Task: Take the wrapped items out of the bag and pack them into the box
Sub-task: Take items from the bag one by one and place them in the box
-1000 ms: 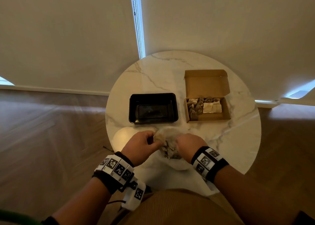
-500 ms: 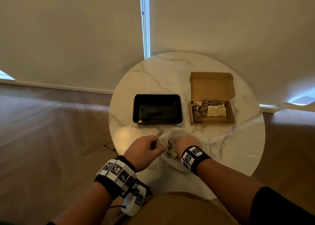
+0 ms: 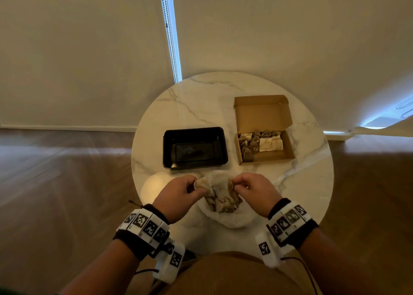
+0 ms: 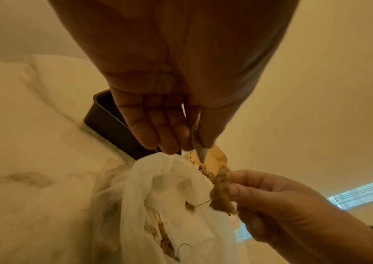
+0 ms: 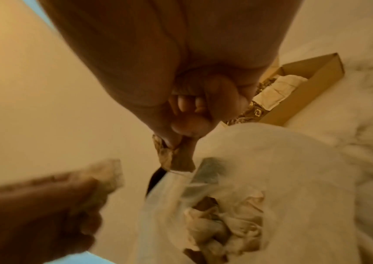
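A translucent white bag (image 3: 230,218) lies open at the table's near edge with several wrapped items (image 5: 221,225) inside. Just above its mouth, my left hand (image 3: 196,186) pinches a pale wrapped sachet (image 3: 202,183), seen edge-on in the left wrist view as the sachet (image 4: 197,141). My right hand (image 3: 237,184) pinches a brown wrapped item (image 3: 231,186) between thumb and fingers; that brown item (image 4: 221,192) trails a thin string. The open cardboard box (image 3: 288,154) sits at the far right and holds several wrapped items (image 3: 259,142).
A black plastic tray (image 3: 169,147) stands left of the box, beyond the bag. The round marble table (image 3: 308,183) ends close behind my wrists. Beige blinds hang behind it, over wooden floor on both sides.
My right hand, which was reaching into the bag, has come out to the right holding the brown wrapped item. The left hand keeps its hold on the pale sachet.
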